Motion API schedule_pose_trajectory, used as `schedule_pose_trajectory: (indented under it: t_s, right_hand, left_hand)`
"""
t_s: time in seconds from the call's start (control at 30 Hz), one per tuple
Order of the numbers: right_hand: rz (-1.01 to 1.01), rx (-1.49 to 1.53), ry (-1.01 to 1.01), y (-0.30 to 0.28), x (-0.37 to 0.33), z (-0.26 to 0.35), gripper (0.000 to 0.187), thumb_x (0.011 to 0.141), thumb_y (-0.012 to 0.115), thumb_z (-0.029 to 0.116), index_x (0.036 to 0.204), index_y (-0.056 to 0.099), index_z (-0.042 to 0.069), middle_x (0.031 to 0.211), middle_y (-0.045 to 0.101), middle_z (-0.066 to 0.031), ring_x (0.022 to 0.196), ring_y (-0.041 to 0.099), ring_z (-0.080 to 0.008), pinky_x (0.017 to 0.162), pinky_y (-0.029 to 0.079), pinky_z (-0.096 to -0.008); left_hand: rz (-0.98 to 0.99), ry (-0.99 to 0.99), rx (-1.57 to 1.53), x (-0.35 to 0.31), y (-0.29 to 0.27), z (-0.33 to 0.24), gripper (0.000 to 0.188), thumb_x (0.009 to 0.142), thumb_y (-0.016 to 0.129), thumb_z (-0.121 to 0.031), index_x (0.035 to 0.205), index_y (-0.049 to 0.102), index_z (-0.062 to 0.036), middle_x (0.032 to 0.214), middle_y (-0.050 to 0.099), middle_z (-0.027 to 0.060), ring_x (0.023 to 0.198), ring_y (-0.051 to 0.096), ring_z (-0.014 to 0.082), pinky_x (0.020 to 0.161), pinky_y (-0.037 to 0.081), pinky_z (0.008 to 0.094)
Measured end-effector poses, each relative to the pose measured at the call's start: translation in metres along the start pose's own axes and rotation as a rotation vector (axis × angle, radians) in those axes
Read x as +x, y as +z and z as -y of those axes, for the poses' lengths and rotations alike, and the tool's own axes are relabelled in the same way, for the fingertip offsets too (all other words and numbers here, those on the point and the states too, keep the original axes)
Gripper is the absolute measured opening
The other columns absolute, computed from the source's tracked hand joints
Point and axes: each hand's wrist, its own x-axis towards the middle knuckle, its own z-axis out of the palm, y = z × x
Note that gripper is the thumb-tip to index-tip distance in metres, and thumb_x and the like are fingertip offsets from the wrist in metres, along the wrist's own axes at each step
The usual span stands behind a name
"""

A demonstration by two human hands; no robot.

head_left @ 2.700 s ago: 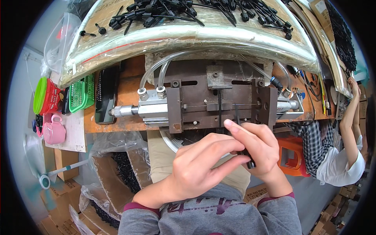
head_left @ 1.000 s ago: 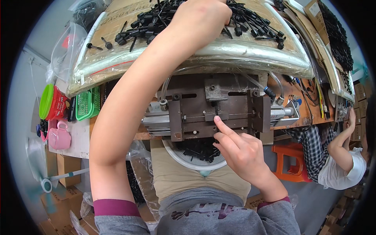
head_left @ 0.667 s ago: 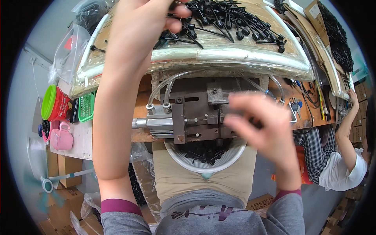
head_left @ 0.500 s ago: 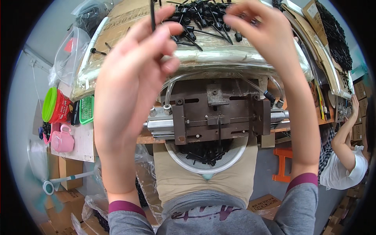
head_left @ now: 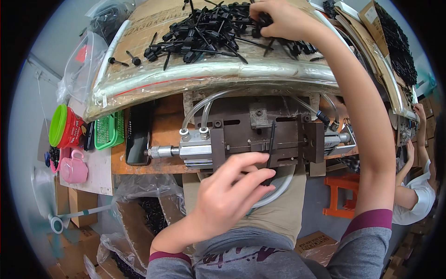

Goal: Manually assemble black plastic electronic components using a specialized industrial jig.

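Note:
My left hand [head_left: 227, 193] is in front of the metal clamping fixture [head_left: 241, 135], thumb and fingers pinched around a black thin-stemmed plastic part [head_left: 272, 137]. The part stands nearly upright across the fixture's middle, its lower end partly hidden by my fingertips. Farther off, my right hand [head_left: 285, 21] reaches into the pile of similar black parts [head_left: 200, 35] on the cardboard-topped work surface [head_left: 116, 46]. Its fingers close round a dark piece [head_left: 262, 22] at the right of the pile. A white basket [head_left: 282, 186] sits under the fixture on my lap, mostly covered by my left hand.
Clear air tubes [head_left: 204, 109] run to the cylinders at the fixture's sides. At the left are a dark phone-like slab [head_left: 138, 135], a green basket [head_left: 109, 132], a red bucket [head_left: 72, 125] and a pink cup [head_left: 74, 167]. A co-worker [head_left: 416, 195] and an orange stool [head_left: 341, 195] are at the right.
My left hand has come down from over the work surface to the fixture's front edge. The right hand has moved up and left into the pile, closing on a piece.

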Motion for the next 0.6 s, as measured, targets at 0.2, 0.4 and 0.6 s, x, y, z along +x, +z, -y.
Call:
schedule_pose_trajectory:
  t_s: [0.2,0.4,0.6]
  right_hand:
    - [-0.363,-0.153,-0.308,0.011,-0.045,-0.025,0.019,0.087,0.073,0.021,0.101,0.071,0.009,0.097,0.071,0.0011,0.084,0.063,-0.0124,0.07,0.05,-0.028]
    - [-0.299,0.159,0.064,-0.009,-0.069,-0.02,0.024,0.088,0.07,0.02,0.109,0.07,0.008,0.102,0.071,-0.0055,0.089,0.066,-0.0154,0.077,0.051,-0.0289]
    - [-0.471,0.623,0.245,-0.021,-0.084,-0.007,0.022,0.089,0.072,0.015,0.104,0.069,-0.001,0.087,0.07,-0.0056,0.074,0.062,-0.0103,0.066,0.05,-0.0249]
  left_hand:
    - [0.019,0.104,0.27,-0.017,0.036,0.019,0.027,0.07,0.08,-0.007,0.093,0.067,0.0003,0.13,0.06,0.0193,0.082,0.068,0.0232,0.07,0.056,0.0315]
    - [0.081,0.118,0.493,-0.014,0.047,0.023,0.025,0.07,0.079,-0.01,0.09,0.066,-0.0022,0.131,0.061,0.0186,0.075,0.069,0.0216,0.067,0.055,0.0291]
    - [0.111,0.103,0.534,-0.012,0.045,0.023,0.026,0.069,0.08,-0.011,0.09,0.066,-0.0032,0.132,0.061,0.0178,0.063,0.066,0.019,0.059,0.053,0.0271]
